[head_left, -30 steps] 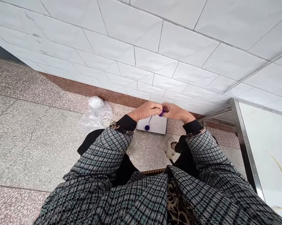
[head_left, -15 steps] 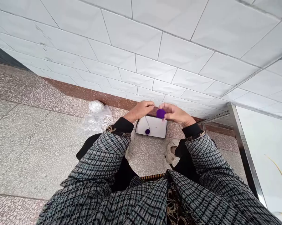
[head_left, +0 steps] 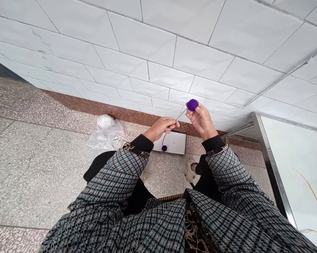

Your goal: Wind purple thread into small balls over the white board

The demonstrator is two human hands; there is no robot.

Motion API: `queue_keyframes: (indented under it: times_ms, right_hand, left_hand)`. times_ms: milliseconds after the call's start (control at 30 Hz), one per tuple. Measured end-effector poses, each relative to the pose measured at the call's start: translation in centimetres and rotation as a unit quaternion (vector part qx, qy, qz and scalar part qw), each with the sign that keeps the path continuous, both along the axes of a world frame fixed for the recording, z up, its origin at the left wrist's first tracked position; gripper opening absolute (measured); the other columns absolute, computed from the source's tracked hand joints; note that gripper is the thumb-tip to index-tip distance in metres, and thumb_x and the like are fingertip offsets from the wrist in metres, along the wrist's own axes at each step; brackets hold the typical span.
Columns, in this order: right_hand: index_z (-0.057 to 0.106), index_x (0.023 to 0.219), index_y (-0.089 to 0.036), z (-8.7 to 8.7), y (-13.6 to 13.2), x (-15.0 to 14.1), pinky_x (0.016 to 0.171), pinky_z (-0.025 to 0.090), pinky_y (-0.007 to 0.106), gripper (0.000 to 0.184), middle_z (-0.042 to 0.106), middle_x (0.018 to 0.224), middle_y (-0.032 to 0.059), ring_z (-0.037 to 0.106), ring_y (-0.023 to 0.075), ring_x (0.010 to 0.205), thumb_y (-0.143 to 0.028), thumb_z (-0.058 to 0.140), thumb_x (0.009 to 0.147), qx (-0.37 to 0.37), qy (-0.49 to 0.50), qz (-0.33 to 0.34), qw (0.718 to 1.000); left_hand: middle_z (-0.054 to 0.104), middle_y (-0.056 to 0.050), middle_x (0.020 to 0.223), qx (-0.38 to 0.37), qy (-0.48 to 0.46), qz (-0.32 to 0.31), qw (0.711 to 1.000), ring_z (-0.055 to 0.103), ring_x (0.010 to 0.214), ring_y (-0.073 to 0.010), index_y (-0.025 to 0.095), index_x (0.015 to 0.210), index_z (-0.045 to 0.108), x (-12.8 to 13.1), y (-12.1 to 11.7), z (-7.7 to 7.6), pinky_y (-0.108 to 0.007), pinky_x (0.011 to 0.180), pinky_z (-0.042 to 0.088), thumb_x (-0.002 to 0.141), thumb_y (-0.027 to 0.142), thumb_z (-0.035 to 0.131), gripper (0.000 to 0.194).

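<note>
A purple yarn ball [head_left: 192, 105] sits in the fingertips of my right hand [head_left: 201, 120], which is closed on it and raised in front of the wall. From that ball a thin strand of purple yarn [head_left: 181, 114] slants down to my left hand [head_left: 163, 127], whose fingers are pinched around it. Below my left hand the strand hangs down to a smaller, darker purple ball [head_left: 164, 148]. This second ball lies in a shallow white box with dark edges [head_left: 178, 143] on the floor, partly covered by my left hand.
A white yarn ball [head_left: 105, 121] and a clear plastic bag [head_left: 102, 137] with white strands lie on the floor to the left. Ahead rises a white tiled wall [head_left: 158, 52]. At right stands a metal-edged white table [head_left: 300, 168] with a yellow cord [head_left: 312, 191].
My right hand has lifted the purple yarn ball up and to the right, turning palm upward. My left hand has moved slightly right, and the strand between the hands now shows straight.
</note>
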State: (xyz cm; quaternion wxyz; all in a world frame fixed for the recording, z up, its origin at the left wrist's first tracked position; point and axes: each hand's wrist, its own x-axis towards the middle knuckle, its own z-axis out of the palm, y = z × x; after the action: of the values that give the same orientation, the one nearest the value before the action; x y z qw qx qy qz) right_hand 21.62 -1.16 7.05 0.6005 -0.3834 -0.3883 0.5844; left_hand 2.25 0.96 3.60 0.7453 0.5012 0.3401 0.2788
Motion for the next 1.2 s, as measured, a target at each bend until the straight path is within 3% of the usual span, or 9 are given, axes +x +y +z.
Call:
queue_keyframes:
  times_ms: [100, 233, 467, 633, 767, 833, 900, 1000, 1200]
  right_hand:
    - [0.058, 0.096, -0.022, 0.5, 0.1, 0.5, 0.073, 0.058, 0.023, 0.044, 0.059, 0.095, 0.0017, 0.052, 0.0101, 0.075, -0.035, 0.088, 0.067, 0.010, 0.011, -0.031, 0.999]
    - [0.059, 0.093, -0.023, 0.4, 0.8, 1.2, 0.070, 0.059, 0.021, 0.038, 0.060, 0.090, 0.0004, 0.052, 0.0102, 0.074, -0.033, 0.089, 0.073, 0.020, 0.057, -0.105, 0.993]
    - [0.055, 0.083, -0.022, 0.2, 1.6, 2.4, 0.068, 0.058, 0.019, 0.028, 0.062, 0.086, -0.0002, 0.052, 0.0079, 0.068, -0.026, 0.082, 0.078, 0.045, 0.123, -0.174, 0.976]
    - [0.062, 0.100, -0.022, -0.1, 1.1, 1.4, 0.072, 0.061, 0.025, 0.052, 0.070, 0.094, 0.0002, 0.063, 0.0107, 0.073, -0.038, 0.096, 0.062, 0.046, 0.008, -0.077, 0.996]
    - [0.061, 0.096, -0.019, -1.6, 0.3, -0.8, 0.069, 0.060, 0.025, 0.048, 0.071, 0.086, -0.0017, 0.067, 0.0096, 0.066, -0.030, 0.093, 0.062, -0.043, -0.091, 0.078, 0.992]
    - [0.062, 0.098, -0.018, -2.2, 0.0, -1.5, 0.068, 0.060, 0.024, 0.043, 0.072, 0.087, -0.0013, 0.067, 0.0091, 0.067, -0.026, 0.089, 0.065, -0.080, -0.108, 0.120, 0.984]
    - [0.061, 0.099, -0.018, -2.5, 0.1, -1.8, 0.068, 0.060, 0.024, 0.043, 0.072, 0.087, -0.0007, 0.068, 0.0094, 0.067, -0.026, 0.087, 0.067, -0.092, -0.102, 0.120, 0.983]
    - [0.057, 0.099, -0.019, -2.5, 0.5, -1.4, 0.067, 0.059, 0.024, 0.044, 0.069, 0.082, -0.0022, 0.067, 0.0098, 0.066, -0.030, 0.086, 0.067, -0.091, -0.087, 0.075, 0.989]
    - [0.049, 0.095, -0.022, -2.7, 1.3, -0.5, 0.058, 0.047, 0.023, 0.031, 0.059, 0.082, -0.0056, 0.054, 0.0081, 0.060, -0.031, 0.070, 0.073, -0.099, -0.225, -0.056, 0.968]
  left_hand:
    - [0.040, 0.008, 0.059, -0.072, -0.069, 0.066, 0.993, 0.019, 0.046, -0.0048, 0.016, 0.089, 0.062, 0.2, 0.0, -0.2, -0.021, 0.048, 0.012, 0.076, 0.027, 0.063, 0.016]
    - [0.034, 0.010, 0.058, -0.036, -0.078, 0.107, 0.991, 0.018, 0.047, -0.0033, 0.015, 0.083, 0.062, 0.1, 0.2, -0.5, -0.019, 0.048, 0.010, 0.073, 0.028, 0.076, 0.022]
    - [0.044, 0.005, 0.059, -0.026, 0.003, 0.072, 0.997, 0.030, 0.049, -0.0060, 0.016, 0.068, 0.057, 0.0, 0.5, -1.8, -0.020, 0.049, 0.021, 0.080, 0.028, 0.068, 0.020]
    - [0.078, -0.011, 0.098, 0.072, 0.144, 0.091, 0.983, 0.067, 0.093, -0.0202, 0.014, 0.082, 0.075, 0.0, 1.2, -2.9, -0.031, 0.089, 0.051, 0.075, 0.023, 0.064, 0.015]
    - [0.068, -0.012, 0.146, 0.141, 0.022, 0.123, 0.982, 0.069, 0.112, -0.0238, 0.018, 0.143, 0.066, 0.3, 1.0, -2.7, -0.034, 0.097, 0.055, 0.068, 0.018, 0.070, 0.076]
    - [0.073, -0.011, 0.134, 0.129, -0.029, 0.102, 0.986, 0.071, 0.100, -0.0214, 0.017, 0.145, 0.063, 0.6, 0.7, -2.5, -0.031, 0.087, 0.057, 0.069, 0.021, 0.073, 0.076]
    - [0.077, -0.008, 0.103, 0.104, -0.032, 0.088, 0.990, 0.069, 0.077, -0.0159, 0.013, 0.126, 0.070, 1.0, 0.5, -2.5, -0.027, 0.072, 0.055, 0.077, 0.025, 0.071, 0.051]
    - [0.058, 0.003, 0.064, 0.098, 0.005, 0.103, 0.990, 0.047, 0.050, -0.0092, 0.013, 0.095, 0.069, 1.4, 0.3, -2.8, -0.023, 0.055, 0.043, 0.088, 0.029, 0.060, 0.019]
    - [0.057, 0.002, 0.066, 0.246, 0.112, -0.070, 0.960, 0.048, 0.060, -0.0120, 0.017, 0.079, 0.068, 0.5, 0.1, -1.8, -0.024, 0.062, 0.040, 0.087, 0.032, 0.056, 0.021]
